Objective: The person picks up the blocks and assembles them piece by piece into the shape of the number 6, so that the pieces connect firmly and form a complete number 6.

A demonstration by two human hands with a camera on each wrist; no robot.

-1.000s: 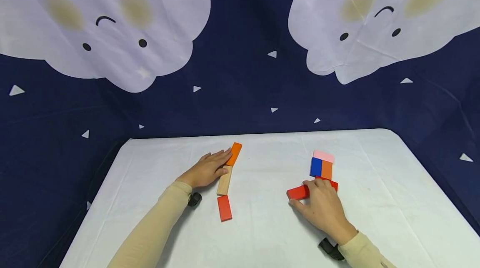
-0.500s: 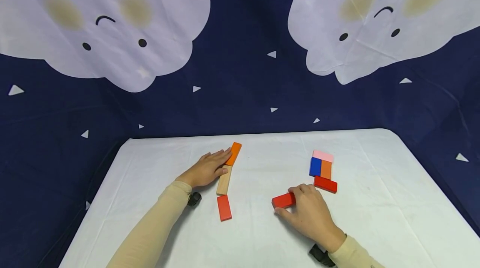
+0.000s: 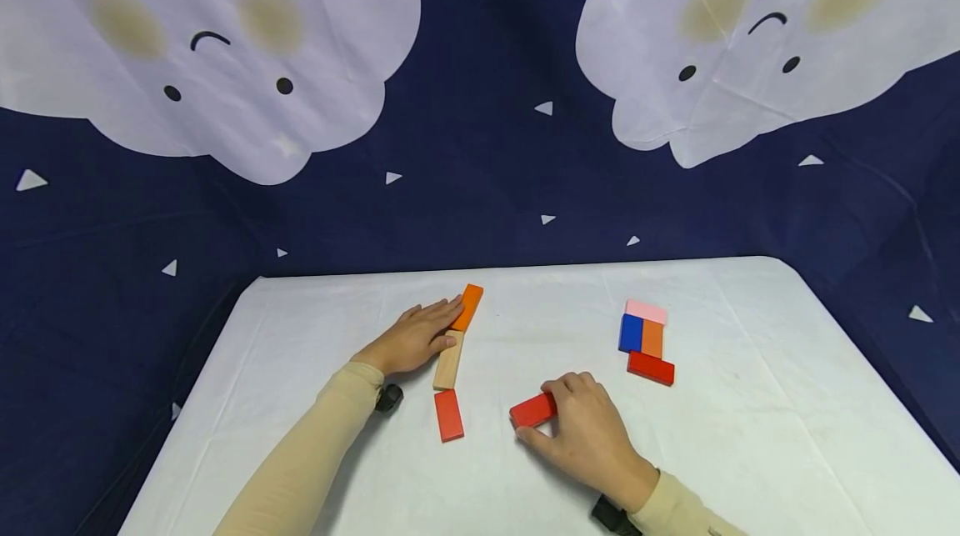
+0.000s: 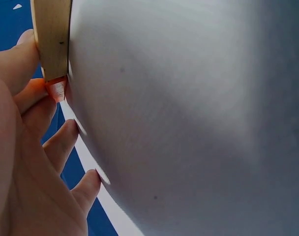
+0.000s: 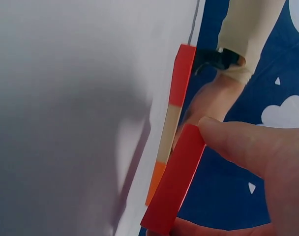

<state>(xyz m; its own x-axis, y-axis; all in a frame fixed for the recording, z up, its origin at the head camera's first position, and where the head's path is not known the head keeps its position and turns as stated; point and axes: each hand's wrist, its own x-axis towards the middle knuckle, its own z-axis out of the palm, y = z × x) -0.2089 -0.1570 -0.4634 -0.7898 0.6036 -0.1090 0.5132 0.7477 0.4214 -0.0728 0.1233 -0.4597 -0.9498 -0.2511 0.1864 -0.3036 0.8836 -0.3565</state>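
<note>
One red rectangular block (image 3: 531, 412), its long axis slanting left-right, is pinched by the right hand (image 3: 588, 440) in the head view, right of a flat red tile (image 3: 449, 417). Left wrist view: the left hand (image 4: 36, 152), loosely extended, touches a plain wooden block (image 4: 52, 42). Right wrist view: the right thumb presses the held block.

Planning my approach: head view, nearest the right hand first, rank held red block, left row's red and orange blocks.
1. Held red block, in the right hand.
2. Left row's red block, near end.
3. Left row's orange block, far end.
</note>
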